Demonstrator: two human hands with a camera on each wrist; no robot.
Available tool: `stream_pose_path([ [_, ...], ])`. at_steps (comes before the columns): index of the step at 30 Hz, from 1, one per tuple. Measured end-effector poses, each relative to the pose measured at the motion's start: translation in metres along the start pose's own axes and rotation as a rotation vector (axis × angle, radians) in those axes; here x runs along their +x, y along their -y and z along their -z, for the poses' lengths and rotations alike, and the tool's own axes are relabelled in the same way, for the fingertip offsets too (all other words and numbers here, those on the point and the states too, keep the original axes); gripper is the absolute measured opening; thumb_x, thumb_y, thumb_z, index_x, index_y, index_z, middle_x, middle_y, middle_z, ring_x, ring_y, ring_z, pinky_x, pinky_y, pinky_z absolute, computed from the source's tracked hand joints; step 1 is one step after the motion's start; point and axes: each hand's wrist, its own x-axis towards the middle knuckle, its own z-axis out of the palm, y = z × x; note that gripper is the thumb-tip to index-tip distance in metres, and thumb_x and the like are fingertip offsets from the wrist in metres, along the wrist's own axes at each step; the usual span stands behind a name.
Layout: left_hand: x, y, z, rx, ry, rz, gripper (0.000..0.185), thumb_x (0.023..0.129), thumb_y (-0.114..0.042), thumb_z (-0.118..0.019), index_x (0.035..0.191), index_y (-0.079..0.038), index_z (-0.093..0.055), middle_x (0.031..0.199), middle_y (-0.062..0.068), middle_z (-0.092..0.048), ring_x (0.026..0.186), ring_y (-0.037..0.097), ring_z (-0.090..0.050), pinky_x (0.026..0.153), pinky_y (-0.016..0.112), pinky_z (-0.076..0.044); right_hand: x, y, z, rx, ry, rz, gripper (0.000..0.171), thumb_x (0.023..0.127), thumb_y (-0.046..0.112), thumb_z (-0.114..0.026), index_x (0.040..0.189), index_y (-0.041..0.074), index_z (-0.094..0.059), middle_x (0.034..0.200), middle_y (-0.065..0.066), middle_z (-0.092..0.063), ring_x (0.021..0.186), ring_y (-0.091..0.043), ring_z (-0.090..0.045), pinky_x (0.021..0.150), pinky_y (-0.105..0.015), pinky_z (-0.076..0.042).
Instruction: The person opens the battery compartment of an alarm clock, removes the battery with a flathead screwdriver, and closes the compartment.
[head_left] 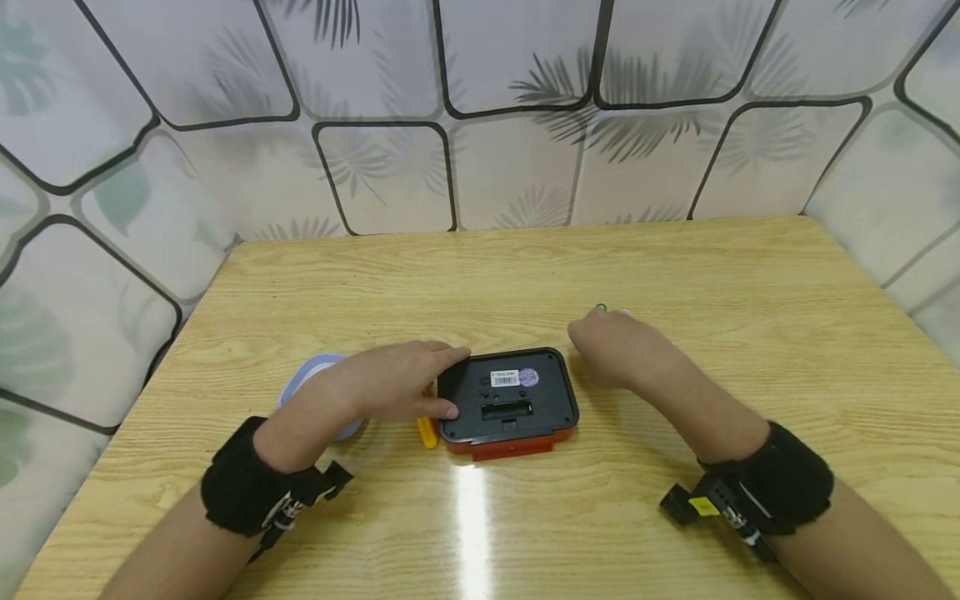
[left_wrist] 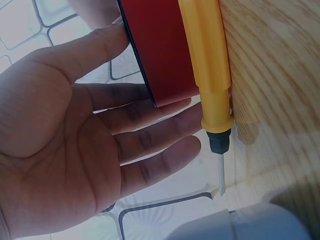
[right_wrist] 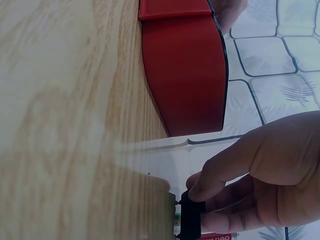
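Note:
A flat red device (head_left: pixel 507 400) lies face down on the wooden table (head_left: pixel 675 267), its black back with a barcode sticker facing up. My left hand (head_left: pixel 442 383) rests on the device's left edge with straight fingers, thumb on the black back; the left wrist view shows the open palm (left_wrist: pixel 65 140) against the red side (left_wrist: pixel 160 50). A yellow screwdriver (head_left: pixel 427 433) (left_wrist: pixel 207 60) lies on the table just left of the device, under that hand. My right hand (head_left: pixel 600 333) is right of the device, and its thumb and fingers pinch a small black part (right_wrist: pixel 191 217) at the table surface.
A pale blue and white rounded object (head_left: pixel 315 379) lies under my left forearm. A tiny green item (head_left: pixel 600 307) and a small white one lie just beyond my right hand. Patterned panels (head_left: pixel 525 167) wall in the table at the back and sides.

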Motion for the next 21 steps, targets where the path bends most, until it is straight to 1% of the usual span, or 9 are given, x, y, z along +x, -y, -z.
stream_pose_path([
  [3,0.0,0.0,0.0,0.009,-0.002,0.0,0.076,0.087,-0.047,-0.06,0.147,-0.012,-0.03,0.145,0.009,-0.04,0.132,0.022,-0.041,0.107,0.04,-0.036,0.0,-0.001,0.001,0.012,-0.013,0.003,0.01,0.088,-0.003,-0.053,0.083,0.003,-0.058,0.07,-0.007,-0.053,0.062,-0.018,-0.048,0.054,-0.029,-0.042],
  [9,-0.001,-0.003,0.0,0.018,0.0,0.021,0.075,0.088,-0.048,-0.059,0.147,-0.013,-0.029,0.146,0.009,-0.04,0.131,0.023,-0.041,0.106,0.041,-0.036,0.002,-0.001,0.0,0.025,-0.046,0.015,0.005,0.086,-0.001,-0.06,0.085,0.003,-0.059,0.073,-0.007,-0.056,0.065,-0.018,-0.055,0.056,-0.029,-0.047],
  [13,-0.001,-0.004,0.0,0.016,0.0,0.026,0.074,0.088,-0.048,-0.058,0.147,-0.014,-0.029,0.145,0.009,-0.04,0.131,0.022,-0.041,0.106,0.041,-0.037,0.001,-0.001,0.002,0.051,-0.088,0.016,0.009,0.082,-0.002,-0.065,0.088,0.003,-0.06,0.076,-0.008,-0.06,0.069,-0.019,-0.059,0.058,-0.029,-0.05],
  [18,-0.001,-0.003,0.0,0.015,-0.003,0.024,0.074,0.088,-0.048,-0.059,0.147,-0.014,-0.029,0.145,0.009,-0.041,0.13,0.022,-0.043,0.105,0.041,-0.037,-0.002,0.001,0.009,0.108,-0.159,0.005,0.02,0.083,-0.007,-0.06,0.101,0.003,-0.061,0.091,-0.012,-0.064,0.083,-0.024,-0.062,0.069,-0.032,-0.053],
  [21,-0.001,-0.003,0.0,0.016,-0.009,0.023,0.074,0.088,-0.048,-0.058,0.147,-0.013,-0.03,0.145,0.009,-0.04,0.13,0.022,-0.042,0.105,0.041,-0.037,-0.003,0.003,0.013,0.126,-0.198,0.001,0.023,0.086,-0.005,-0.056,0.107,0.004,-0.061,0.096,-0.012,-0.065,0.086,-0.024,-0.062,0.071,-0.033,-0.053],
])
